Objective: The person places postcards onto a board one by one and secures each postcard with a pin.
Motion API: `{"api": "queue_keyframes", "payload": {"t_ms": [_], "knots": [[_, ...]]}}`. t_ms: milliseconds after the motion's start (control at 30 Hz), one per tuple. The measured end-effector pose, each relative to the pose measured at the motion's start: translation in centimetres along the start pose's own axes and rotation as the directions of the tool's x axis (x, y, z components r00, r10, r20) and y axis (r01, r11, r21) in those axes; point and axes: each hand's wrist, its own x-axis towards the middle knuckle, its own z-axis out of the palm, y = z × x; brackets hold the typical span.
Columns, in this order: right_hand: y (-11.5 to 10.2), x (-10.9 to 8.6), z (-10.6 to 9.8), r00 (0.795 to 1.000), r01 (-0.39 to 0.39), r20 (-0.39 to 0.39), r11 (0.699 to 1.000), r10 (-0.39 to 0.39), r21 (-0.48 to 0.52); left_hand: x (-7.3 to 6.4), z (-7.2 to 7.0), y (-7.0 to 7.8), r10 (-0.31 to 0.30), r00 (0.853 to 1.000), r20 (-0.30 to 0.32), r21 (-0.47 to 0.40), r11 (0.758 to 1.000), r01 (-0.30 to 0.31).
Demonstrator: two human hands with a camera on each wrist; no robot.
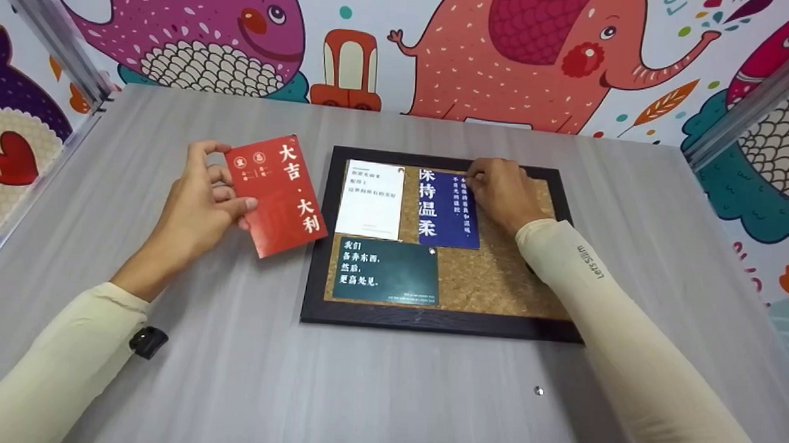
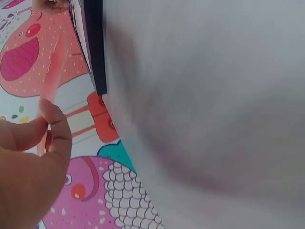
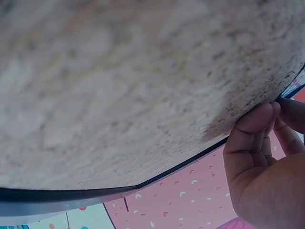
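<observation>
My left hand (image 1: 200, 201) holds up a red card (image 1: 277, 198) with white Chinese characters, thumb in front and fingers behind it. In the left wrist view the card shows nearly edge-on. My right hand (image 1: 507, 194) pinches at the upper right corner of a blue card (image 1: 445, 214) on the cork board (image 1: 499, 281); its fingertips hide that corner. Left of the blue card lies a white card (image 1: 370, 203), and below them a green card (image 1: 386, 275) with a small tack (image 1: 432, 250) at its upper right corner.
The board's dark frame (image 1: 436, 320) lies flat on the grey table (image 1: 238, 375). A small silver tack (image 1: 539, 391) sits on the table in front of the board. Behind rises a wall panel (image 1: 391, 19) with cartoon animals.
</observation>
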Motion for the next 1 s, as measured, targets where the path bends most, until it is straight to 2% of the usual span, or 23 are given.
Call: {"api": "queue_keyframes", "payload": {"t_ms": [200, 400, 567, 800, 1000], "knots": [[0.1, -0.2, 0.0, 1.0, -0.013, 0.003, 1.0, 0.013, 0.014, -0.1, 1.7, 0.0, -0.025, 0.999, 0.047, -0.054, 0.998, 0.028], [0.3, -0.3, -0.1, 1.0, -0.025, 0.016, 0.999, 0.025, 0.028, -0.7, 3.4, 0.2, -0.047, 0.995, 0.093, -0.042, 0.998, 0.051], [0.8, -0.6, -0.8, 0.999, -0.001, 0.037, 0.998, -0.001, 0.062, -1.0, 4.7, 0.4, -0.061, 0.989, 0.132, -0.062, 0.996, 0.07], [1.2, -1.5, -1.2, 0.998, 0.006, 0.062, 0.999, -0.009, 0.042, -1.0, 5.5, 0.2, -0.048, 0.988, 0.149, -0.045, 0.997, 0.056], [1.8, -2.7, -2.0, 0.997, 0.029, 0.067, 0.999, -0.03, 0.022, -1.0, 5.7, -0.2, -0.047, 0.987, 0.154, -0.039, 0.998, 0.054]]}}
